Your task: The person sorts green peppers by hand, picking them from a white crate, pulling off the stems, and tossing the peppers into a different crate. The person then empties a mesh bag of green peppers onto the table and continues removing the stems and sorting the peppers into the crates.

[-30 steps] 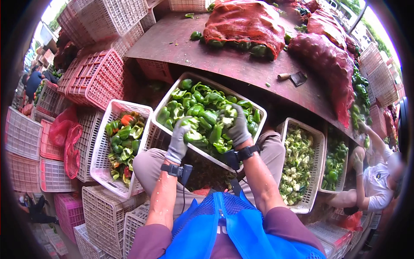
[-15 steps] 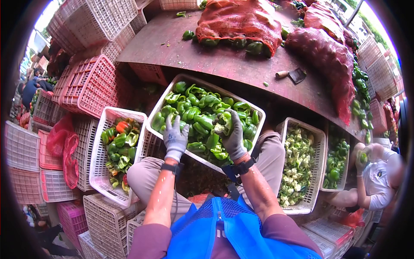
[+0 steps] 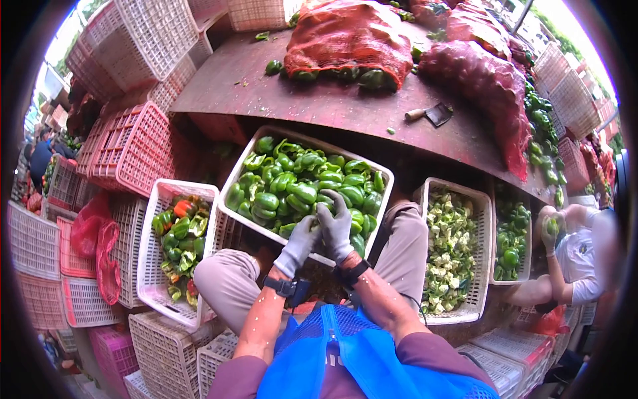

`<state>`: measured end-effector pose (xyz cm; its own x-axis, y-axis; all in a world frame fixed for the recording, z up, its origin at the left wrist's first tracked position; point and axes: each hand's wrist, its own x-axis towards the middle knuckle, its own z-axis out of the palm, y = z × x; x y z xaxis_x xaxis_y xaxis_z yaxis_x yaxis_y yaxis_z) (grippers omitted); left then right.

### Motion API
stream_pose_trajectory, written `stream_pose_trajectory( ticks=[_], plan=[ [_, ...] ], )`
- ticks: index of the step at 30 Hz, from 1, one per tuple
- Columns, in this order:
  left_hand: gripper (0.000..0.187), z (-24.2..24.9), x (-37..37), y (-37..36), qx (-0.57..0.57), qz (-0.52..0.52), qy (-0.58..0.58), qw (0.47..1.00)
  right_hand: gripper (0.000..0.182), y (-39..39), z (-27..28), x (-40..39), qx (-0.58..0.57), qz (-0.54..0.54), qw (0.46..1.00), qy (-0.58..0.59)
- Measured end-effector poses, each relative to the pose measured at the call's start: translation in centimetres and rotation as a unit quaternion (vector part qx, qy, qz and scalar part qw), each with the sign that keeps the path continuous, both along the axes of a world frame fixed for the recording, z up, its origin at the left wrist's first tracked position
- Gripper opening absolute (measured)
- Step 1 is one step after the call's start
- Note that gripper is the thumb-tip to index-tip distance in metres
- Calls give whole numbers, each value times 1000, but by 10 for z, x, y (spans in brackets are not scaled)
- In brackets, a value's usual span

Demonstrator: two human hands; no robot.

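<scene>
Both hands wear grey gloves and meet over the near rim of a white crate of green bell peppers. My left hand has its fingers curled in against the other hand. Bent over the peppers, my right hand has its fingertips close to the left ones. Whatever lies between the fingers is hidden by the gloves. Many peppers in the crate look split or hollowed, while some are whole.
A crate of mixed peppers stands left, and a crate of pale pepper cores stands right. On the table ahead lie a red mesh sack and a wooden-handled blade. A co-worker sits at far right.
My hands have come together and back toward the crate's near rim. The green pepper piece that was in my right hand no longer shows there. The view has shifted slightly.
</scene>
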<state>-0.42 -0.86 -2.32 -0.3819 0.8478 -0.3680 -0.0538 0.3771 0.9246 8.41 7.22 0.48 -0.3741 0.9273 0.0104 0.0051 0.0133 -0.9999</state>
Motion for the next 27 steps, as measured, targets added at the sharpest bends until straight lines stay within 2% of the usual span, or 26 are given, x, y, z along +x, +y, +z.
stream_pose_trajectory(
  ticks=[2, 3, 4, 6, 7, 8, 10, 11, 12, 13, 14, 15, 18, 20, 21, 22, 24, 25, 26, 27],
  plan=[
    [61, -9, 9, -16, 74, -74, 77, 992, 31, 13, 25, 1, -95, -6, 991, 90],
    [76, -19, 10, -23, 37, -97, 56, 993, 29, 21, 24, 0, -119, 46, 989, 79],
    [76, -8, 9, -24, 46, -70, 83, 993, 28, 28, 19, -4, -79, 111, 990, 24],
    [78, 33, 4, -21, 66, -14, 140, 988, 27, 42, 30, -13, -15, 109, 994, 6],
    [78, 39, -6, -20, 60, 6, 129, 990, 27, 58, 38, -21, -13, 93, 994, 62],
    [79, 48, -13, -19, 119, 24, 279, 953, 28, 70, 56, -28, 69, 37, 995, 55],
    [80, 80, -20, -21, 78, 52, 241, 966, 32, 104, 45, -53, 222, -24, 973, -61],
    [80, 79, -22, -20, 104, 72, 218, 968, 36, 122, 29, -66, 271, 20, 951, -145],
    [79, 64, -25, -19, 124, 87, 186, 971, 42, 130, 8, -74, 349, 93, 912, -194],
    [78, 72, -22, -15, 126, 85, 219, 964, 52, 121, 2, -69, 435, 194, 768, -428],
    [78, 85, -17, -12, 128, 84, 252, 956, 62, 118, -30, -72, 347, 245, 763, -487],
    [77, 94, -12, -10, 152, 75, 287, 943, 69, 116, -56, -72, 281, 236, 800, -474],
    [74, 123, 2, 5, 195, 63, 312, 928, 72, 120, -41, -74, 245, 276, 782, -502],
    [71, 143, 14, 26, 256, 66, 322, 909, 72, 120, -38, -75, 236, 258, 795, -496],
    [68, 156, 25, 43, 332, 54, 360, 870, 72, 115, -39, -66, 329, 214, 814, -427],
    [67, 167, 40, 56, 335, 9, 304, 892, 69, 106, -36, -61, 328, 193, 838, -390],
    [68, 190, 78, 81, 390, -116, 222, 886, 63, 80, -14, -53, 325, 153, 880, -311],
    [71, 183, 99, 99, 374, -198, 194, 885, 54, 68, -4, -40, 320, 176, 894, -262],
    [71, 181, 122, 115, 418, -237, 137, 866, 47, 59, -9, -33, 325, 161, 906, -216],
    [73, 177, 135, 122, 410, -272, 207, 846, 44, 52, -1, -22, 298, 158, 915, -223]
  ],
)
